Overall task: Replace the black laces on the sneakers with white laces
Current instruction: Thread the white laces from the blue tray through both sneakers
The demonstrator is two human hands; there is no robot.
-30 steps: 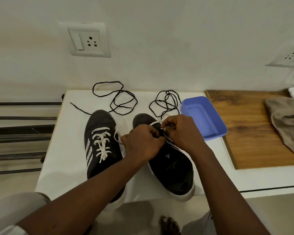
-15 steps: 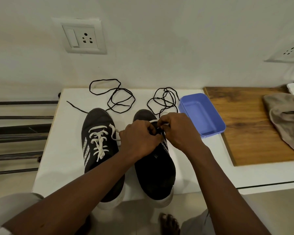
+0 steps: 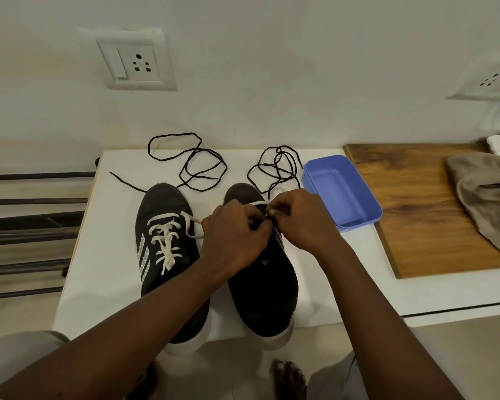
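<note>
Both sneakers stand side by side on the white table (image 3: 107, 255), toes toward the wall and heels overhanging the near edge, which places the eyelet rows directly under the hands. The left sneaker (image 3: 168, 243) already carries a white lace (image 3: 165, 241), crossed through its eyelets with one loose end trailing toward the right. Two removed black laces (image 3: 197, 166) lie in loose coils behind the toes, clear of the working area. An open blue tray (image 3: 344, 192) sits just beside the right sneaker (image 3: 263, 284).

The left hand (image 3: 234, 238) steadies the upper of the right sneaker, fingers curled down onto the eyelet area. The right hand (image 3: 298, 220) has its fingers (image 3: 277, 212) pinched together on a small white lace end (image 3: 270, 214), held at the toe-side eyelets. A short white run of lace (image 3: 251, 204) shows just above the knuckles. The eyelet being threaded is probably hidden under the fingers; it cannot be confirmed
</note>
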